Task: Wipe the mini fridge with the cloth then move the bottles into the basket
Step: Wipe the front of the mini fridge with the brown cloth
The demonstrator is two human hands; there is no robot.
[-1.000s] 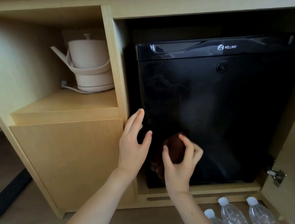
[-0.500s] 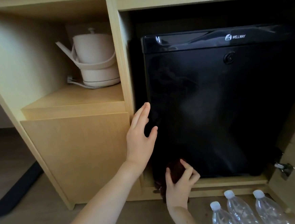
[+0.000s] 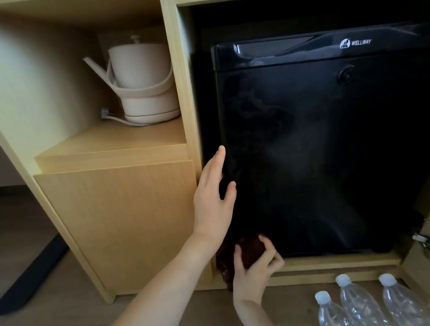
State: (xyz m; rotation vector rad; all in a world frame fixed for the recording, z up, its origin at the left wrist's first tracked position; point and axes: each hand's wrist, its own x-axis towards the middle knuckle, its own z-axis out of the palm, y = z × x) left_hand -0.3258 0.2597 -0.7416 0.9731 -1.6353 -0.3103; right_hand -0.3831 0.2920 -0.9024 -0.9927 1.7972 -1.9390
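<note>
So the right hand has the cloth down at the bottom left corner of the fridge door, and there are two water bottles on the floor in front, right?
Not quite: the head view shows three water bottles on the floor, not two. The rest holds: the right hand presses the dark cloth at the bottom left corner of the fridge door.

Your left hand [image 3: 213, 201] is raised, palm fwd, fingers extended and close together, thumb spread to the right. L forearm runs diagonally up from the lower-left of frame. Your right hand [image 3: 255, 267] sits lower, just below the L wrist, fingers curled and clenched around a dark cloth [image 3: 249, 250]. R forearm enters from the bottom edge, nearly vertical.
</note>
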